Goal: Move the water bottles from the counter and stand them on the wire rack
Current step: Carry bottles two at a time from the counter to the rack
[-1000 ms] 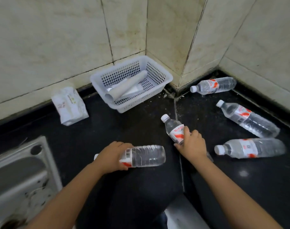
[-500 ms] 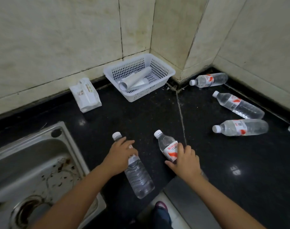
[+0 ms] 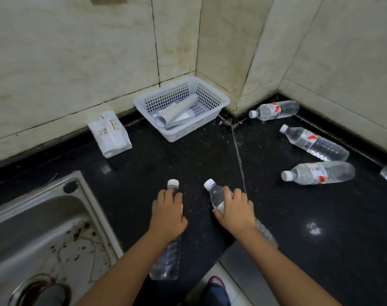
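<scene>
Left hand (image 3: 167, 214): grasps bottle (image 3: 166, 257) near desk (image 3: 298, 217) edge.
Right hand (image 3: 234, 212): grasps second bottle (image 3: 217, 195).
Advice: lift both together, caps up; rack unseen.

the sink (image 3: 33, 235) sits at the left of the bench (image 3: 320, 228). behind it a packet (image 3: 109, 133) lies against the wall, and right of the packet a basket (image 3: 212, 117) stands in the corner with rolled paper (image 3: 177, 111) in it. right of the basket, three bottles lie on the bench: the back bottle (image 3: 274, 110) by the wall, the middle bottle (image 3: 314, 142) before it, the front bottle (image 3: 318, 172) nearest. at the near edge the left hand (image 3: 167, 214) lies on the left bottle (image 3: 166, 259), the right hand (image 3: 234, 212) on the right bottle (image 3: 217, 194) just beside it.
</scene>
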